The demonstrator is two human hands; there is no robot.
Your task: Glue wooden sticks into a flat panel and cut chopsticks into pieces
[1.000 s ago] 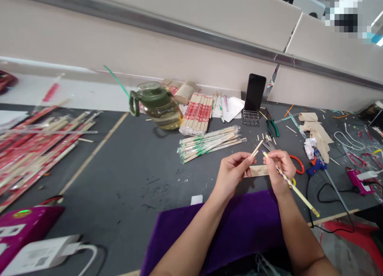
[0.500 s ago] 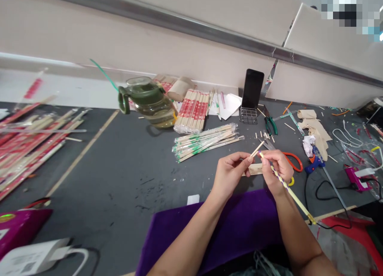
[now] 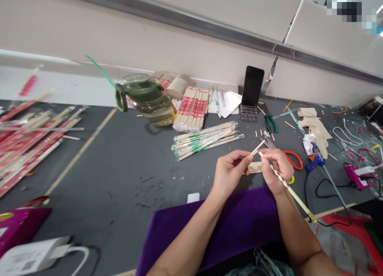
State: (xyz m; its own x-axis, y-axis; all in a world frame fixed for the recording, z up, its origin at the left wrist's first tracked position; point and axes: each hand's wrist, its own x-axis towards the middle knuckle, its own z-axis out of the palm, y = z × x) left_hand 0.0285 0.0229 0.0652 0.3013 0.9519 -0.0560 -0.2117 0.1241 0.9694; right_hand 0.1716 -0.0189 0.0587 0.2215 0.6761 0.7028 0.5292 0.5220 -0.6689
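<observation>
Between the thumb and fingers of my left hand (image 3: 229,170) is a thin wooden stick (image 3: 257,147), its free end pointing up and to the right. Close beside it, my right hand (image 3: 277,168) pinches a slim yellow pen (image 3: 299,202) with purple markings. The pen's purple tip is right by the stick; whether they touch I cannot tell. Beneath and between the hands lies a row of pale wooden sticks (image 3: 255,167), partly hidden by my fingers. Orange-handled scissors (image 3: 293,158) lie behind my right hand. A purple cloth (image 3: 239,216) is under my forearms.
Wrapped chopsticks with green print (image 3: 206,139) and a red-printed bundle (image 3: 191,108) lie ahead, near a glass jug (image 3: 149,102). A phone (image 3: 253,86) stands on a wire holder. Pliers (image 3: 271,122) and a blue glue gun (image 3: 314,161) lie right. More wrapped chopsticks (image 3: 38,144) lie left.
The view has shifted slightly. Both hands keep their grips on the stick and the pen, with almost no movement.
</observation>
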